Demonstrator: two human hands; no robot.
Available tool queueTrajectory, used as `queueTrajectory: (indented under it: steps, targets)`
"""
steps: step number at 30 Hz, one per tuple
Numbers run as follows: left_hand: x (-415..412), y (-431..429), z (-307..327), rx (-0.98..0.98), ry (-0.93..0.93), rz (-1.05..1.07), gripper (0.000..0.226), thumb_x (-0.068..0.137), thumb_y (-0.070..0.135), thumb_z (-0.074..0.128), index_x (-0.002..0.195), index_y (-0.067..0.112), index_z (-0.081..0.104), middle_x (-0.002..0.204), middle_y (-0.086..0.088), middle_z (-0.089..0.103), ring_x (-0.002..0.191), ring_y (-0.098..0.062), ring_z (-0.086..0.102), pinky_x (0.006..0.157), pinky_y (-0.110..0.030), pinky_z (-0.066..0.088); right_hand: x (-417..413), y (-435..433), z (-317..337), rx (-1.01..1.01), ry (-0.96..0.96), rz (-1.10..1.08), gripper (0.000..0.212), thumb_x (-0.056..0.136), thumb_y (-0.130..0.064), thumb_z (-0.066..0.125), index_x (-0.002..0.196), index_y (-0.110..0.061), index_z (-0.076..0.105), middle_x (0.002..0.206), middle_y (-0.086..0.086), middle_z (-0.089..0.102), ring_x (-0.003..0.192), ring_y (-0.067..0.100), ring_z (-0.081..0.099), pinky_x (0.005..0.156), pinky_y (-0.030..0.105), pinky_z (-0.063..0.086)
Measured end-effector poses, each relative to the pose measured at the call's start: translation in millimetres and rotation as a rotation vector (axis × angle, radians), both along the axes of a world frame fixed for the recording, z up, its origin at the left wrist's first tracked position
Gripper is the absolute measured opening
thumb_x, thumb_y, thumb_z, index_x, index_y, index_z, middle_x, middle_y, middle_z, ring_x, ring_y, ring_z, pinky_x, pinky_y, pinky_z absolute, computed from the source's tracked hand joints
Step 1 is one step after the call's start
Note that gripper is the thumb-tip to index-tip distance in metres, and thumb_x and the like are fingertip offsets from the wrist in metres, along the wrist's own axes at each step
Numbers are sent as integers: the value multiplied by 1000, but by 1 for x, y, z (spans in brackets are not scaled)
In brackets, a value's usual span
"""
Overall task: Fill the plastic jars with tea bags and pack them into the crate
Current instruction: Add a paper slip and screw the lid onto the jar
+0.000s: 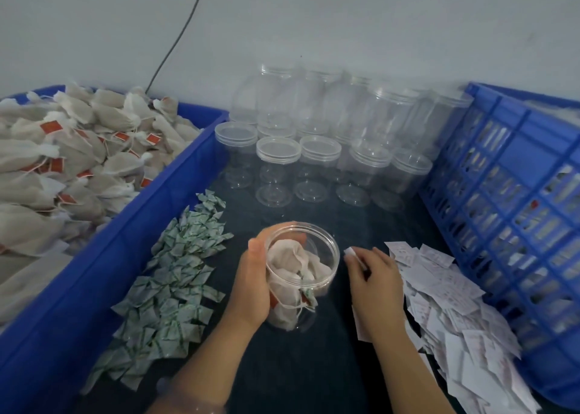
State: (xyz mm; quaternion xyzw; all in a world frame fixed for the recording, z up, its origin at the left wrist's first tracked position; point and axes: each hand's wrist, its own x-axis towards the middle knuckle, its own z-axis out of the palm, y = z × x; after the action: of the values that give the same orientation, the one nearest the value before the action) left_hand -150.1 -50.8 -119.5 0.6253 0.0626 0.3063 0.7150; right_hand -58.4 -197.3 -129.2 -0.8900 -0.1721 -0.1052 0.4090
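Left hand (pixel 251 283) wraps the jar (pixel 330 277) mid-table, mouth up, long axis near upright; right hand (pixel 375 277) pinches a white slip (pixel 349 252).

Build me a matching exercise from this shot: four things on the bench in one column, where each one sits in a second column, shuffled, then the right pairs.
1. open jar
2. green-printed sachets
3. white slips
4. loose tea bags

A. heaped in the solid blue bin
B. gripped by the left hand
C. piled against the lattice crate
D. spread on the dark table, between bin and jar

Pairs: 1-B, 2-D, 3-C, 4-A.
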Motion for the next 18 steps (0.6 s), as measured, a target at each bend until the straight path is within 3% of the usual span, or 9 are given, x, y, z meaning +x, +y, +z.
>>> queueTrajectory:
  steps: [3, 5, 6, 9, 11, 13, 14, 16, 18]
  targets:
    - [1, -2, -8, -58, 59, -44, 72, 71, 83, 28, 87, 33, 76, 89, 0, 76, 89, -11, 71, 76, -20, 51, -12, 2, 26, 466, -18, 95, 15, 94, -26, 62, 100, -36, 71, 105, -18, 70, 113, 6, 59, 96, 28, 48]
    - [3, -1, -5, -69, 59, -61, 68, 73, 81, 28, 87, 35, 76, 87, 1, 76, 86, -10, 71, 73, -17, 53, -24, 3, 45, 679, -121, 287, 18, 93, -28, 62, 102, -40, 71, 111, -19, 69, 118, 6, 57, 97, 21, 46]
    - [3, 0, -4, -84, 64, -57, 71, 70, 85, 30, 87, 34, 76, 89, -1, 76, 89, -13, 71, 76, -20, 54, -28, 4, 51, 629, -178, 415, 21, 91, -30, 60, 107, -40, 70, 117, -17, 67, 125, 9, 53, 102, 20, 42]
    - [5, 2, -9, -66, 53, -51, 78, 65, 92, 31, 92, 34, 75, 98, -3, 74, 98, -17, 68, 85, -27, 53, -35, 16, 54, 238, -196, 717, 26, 89, -41, 55, 110, -40, 70, 137, -16, 54, 140, 10, 33, 111, 17, 27]
    - [5, 2, -9, -73, 58, -53, 78, 63, 93, 30, 91, 35, 74, 97, -2, 74, 96, -16, 69, 84, -27, 53, -28, 22, 53, 394, -16, 786, 29, 92, -43, 50, 105, -34, 74, 139, -10, 55, 138, 9, 38, 108, 18, 32]
    - [6, 1, -8, -68, 61, -36, 72, 67, 90, 29, 88, 38, 74, 94, 1, 75, 92, -13, 69, 81, -24, 53, -13, 30, 56, 735, 272, 623, 31, 95, -36, 47, 97, -27, 77, 124, -6, 66, 122, 9, 57, 100, 24, 46]
    - [6, 1, -8, -66, 59, -30, 69, 72, 84, 26, 88, 38, 75, 93, 1, 75, 92, -13, 69, 81, -23, 52, -2, 34, 54, 762, 359, 481, 29, 97, -34, 48, 95, -25, 76, 116, -5, 70, 112, 8, 63, 95, 25, 49]
    - [6, 1, -8, -61, 55, -23, 67, 76, 76, 22, 88, 37, 75, 95, 0, 75, 94, -13, 69, 82, -22, 52, 15, 45, 42, 417, 368, 290, 21, 98, -31, 52, 99, -22, 71, 112, -1, 71, 100, 9, 66, 87, 23, 50]
    - [5, 2, -8, -51, 44, -25, 67, 78, 73, 20, 90, 36, 75, 96, 0, 75, 95, -12, 69, 82, -20, 51, 28, 55, 19, -75, 317, 282, 23, 98, -29, 53, 97, -12, 68, 106, 7, 69, 103, 22, 63, 86, 29, 49]
